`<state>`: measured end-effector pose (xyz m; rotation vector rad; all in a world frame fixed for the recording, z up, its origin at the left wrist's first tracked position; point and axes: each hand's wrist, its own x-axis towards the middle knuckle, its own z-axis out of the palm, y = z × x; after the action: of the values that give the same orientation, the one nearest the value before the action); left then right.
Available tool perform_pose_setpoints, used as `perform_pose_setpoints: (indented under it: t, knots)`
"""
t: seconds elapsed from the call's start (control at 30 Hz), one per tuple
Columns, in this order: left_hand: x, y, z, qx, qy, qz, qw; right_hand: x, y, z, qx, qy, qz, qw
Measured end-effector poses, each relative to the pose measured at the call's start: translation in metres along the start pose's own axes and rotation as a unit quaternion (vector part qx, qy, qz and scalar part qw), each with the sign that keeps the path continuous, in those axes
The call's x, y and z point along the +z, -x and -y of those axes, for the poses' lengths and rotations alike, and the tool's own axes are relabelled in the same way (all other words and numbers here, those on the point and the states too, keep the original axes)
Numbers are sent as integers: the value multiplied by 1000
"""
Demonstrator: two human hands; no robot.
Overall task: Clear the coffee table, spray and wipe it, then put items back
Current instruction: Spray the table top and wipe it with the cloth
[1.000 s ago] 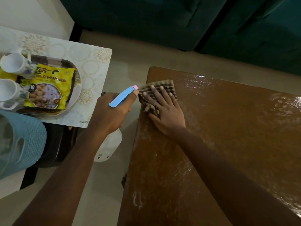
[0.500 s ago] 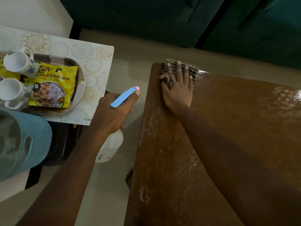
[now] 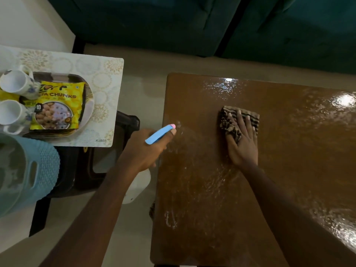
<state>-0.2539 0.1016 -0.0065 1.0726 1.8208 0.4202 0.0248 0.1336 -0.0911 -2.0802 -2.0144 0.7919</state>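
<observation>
**Coffee table cleared and sprayed, wiping under way**

The coffee table worktop fills the view from 3 to 6 o'clock, bare of objects and glistening with spray droplets and streaks. The right hand lies flat, fingers spread, pressing a striped cloth onto its middle. The left hand is curled around a spray bottle with a blue trigger head, held just off the worktop's 9 o'clock edge. At 9 to 10 o'clock a tray on a side table carries two white cups and a yellow snack packet. Clearing and spraying look done; wiping seems partway, and the return of items remains.
</observation>
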Motion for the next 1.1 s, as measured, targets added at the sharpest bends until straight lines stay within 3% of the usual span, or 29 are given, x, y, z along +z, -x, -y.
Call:
perform_pose_setpoints:
  t: [0.23,0.4,0.5,0.63,0.73,0.83,0.93,1.1]
  knots:
    - [8,21,21,0,-65,10,998,3,24,30,90,-90,-32,991]
    - [-6,33,36,3,-55,-12,998,27,7,55,137,-52,-29,989]
    - [-18,41,43,11,-22,-40,999,50,0,81,84,-3,-5,996]
    - [-26,50,47,5,6,-59,998,80,23,114,-83,71,43,993]
    - [-26,53,49,10,7,-59,998,88,56,98,-187,117,75,973]
    - [-21,53,49,11,2,-59,998,77,81,59,-216,147,78,962]
    - [-15,53,46,21,6,-50,999,56,92,16,-152,144,45,977]
    - [-6,55,43,39,3,-41,998,38,68,2,74,84,-42,993]
